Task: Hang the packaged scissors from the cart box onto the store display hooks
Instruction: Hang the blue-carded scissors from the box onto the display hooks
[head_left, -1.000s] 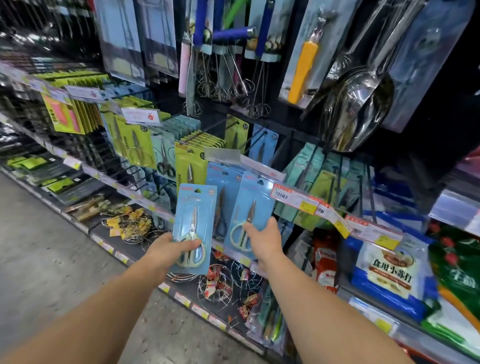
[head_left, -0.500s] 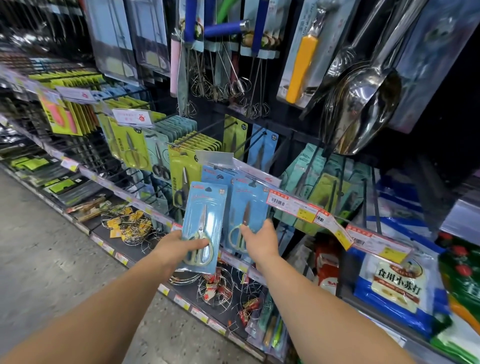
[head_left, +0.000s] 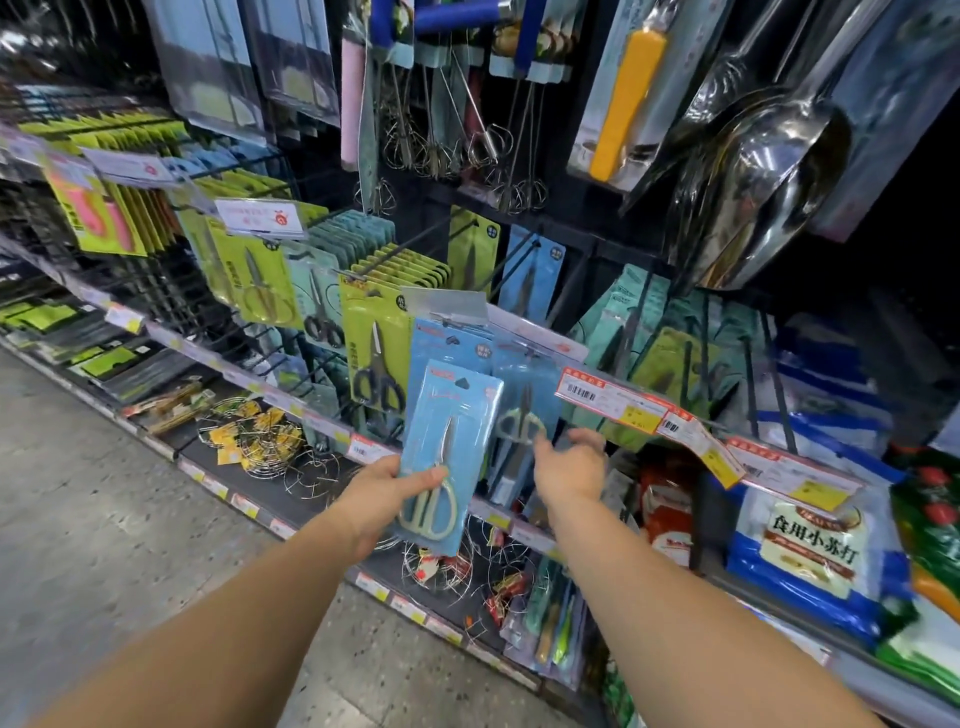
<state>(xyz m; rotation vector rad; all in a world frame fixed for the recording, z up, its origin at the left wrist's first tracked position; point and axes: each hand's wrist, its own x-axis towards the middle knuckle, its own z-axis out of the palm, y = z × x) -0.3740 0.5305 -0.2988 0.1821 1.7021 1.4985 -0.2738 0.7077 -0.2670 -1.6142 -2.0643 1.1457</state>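
Head view: the left hand pinches the low end of a pale-blue carded pack of cream-handled scissors, thumb across the front, holding it up just before the blue packs already hanging. Held so low, the card could tip and its small hang hole miss the hook, or knock the hung packs askew. To the right, the right hand hovers with fingers loosely spread, holding nothing. I can't make out the hook's tip behind the grey price flap, and the cart box is out of sight.
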